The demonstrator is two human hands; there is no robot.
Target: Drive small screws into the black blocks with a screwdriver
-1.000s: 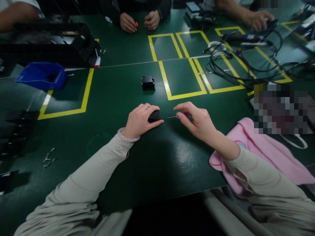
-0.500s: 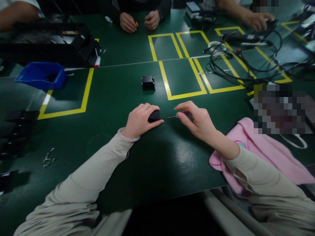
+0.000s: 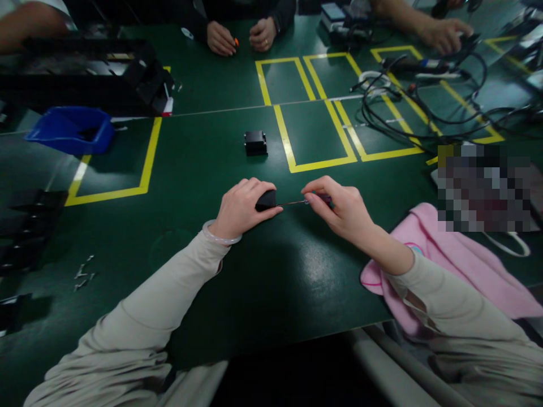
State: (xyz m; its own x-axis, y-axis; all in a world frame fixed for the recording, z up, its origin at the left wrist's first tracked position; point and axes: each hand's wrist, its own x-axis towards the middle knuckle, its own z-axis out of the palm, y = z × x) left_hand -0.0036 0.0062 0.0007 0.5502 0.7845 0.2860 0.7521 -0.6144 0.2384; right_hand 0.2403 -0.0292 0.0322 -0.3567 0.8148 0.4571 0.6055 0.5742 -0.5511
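Green table (image 3: 271,294) unchanged, screwdriver (image 3: 316,199) handle newly visible

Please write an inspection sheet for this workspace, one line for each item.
Surface: green table with yellow tape boxes.
Job's things: small black part; thin screwdriver, its tip at the part.
Clutter: second black part, blue bin, loose screws, pink cloth.
Grippers: left hand clasps the part; right hand pinches the screwdriver.
Cables: black tangle, far right.
Surroundings: other people's hands at the far edge.
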